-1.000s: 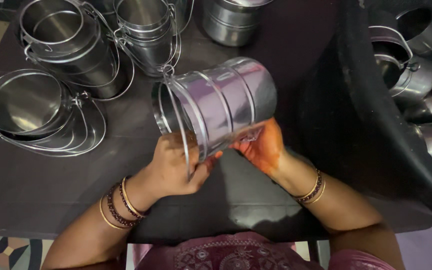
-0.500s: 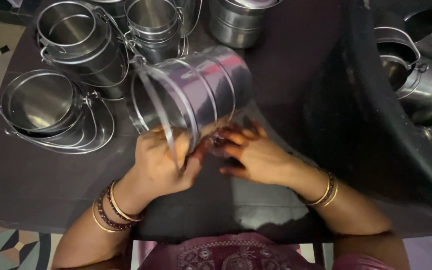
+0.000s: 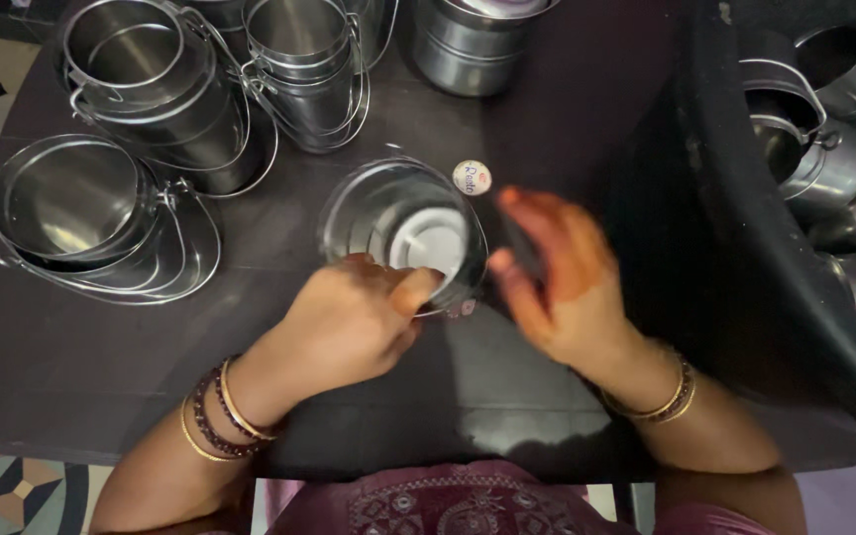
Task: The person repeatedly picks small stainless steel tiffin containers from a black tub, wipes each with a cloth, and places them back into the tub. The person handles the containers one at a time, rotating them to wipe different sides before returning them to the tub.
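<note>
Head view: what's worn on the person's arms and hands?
Both forearms are bare, no sleeves or gloves. The left hand has a stack of gold and dark beaded bangles at the wrist. The right hand has thin gold-and-dark bangles. No rings visible on the fingers.

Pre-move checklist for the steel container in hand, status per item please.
1. Left hand grips the steel container at its near rim: ok.
2. Container upright on the dark table, mouth up: ok.
3. Right hand off the container, open beside it, blurred: cannot tell contact.
4. Round sticker lies on the table beyond the rim, apart: ok.
5. Room to the left: stacked steel buckets sit close: not ok.
</note>
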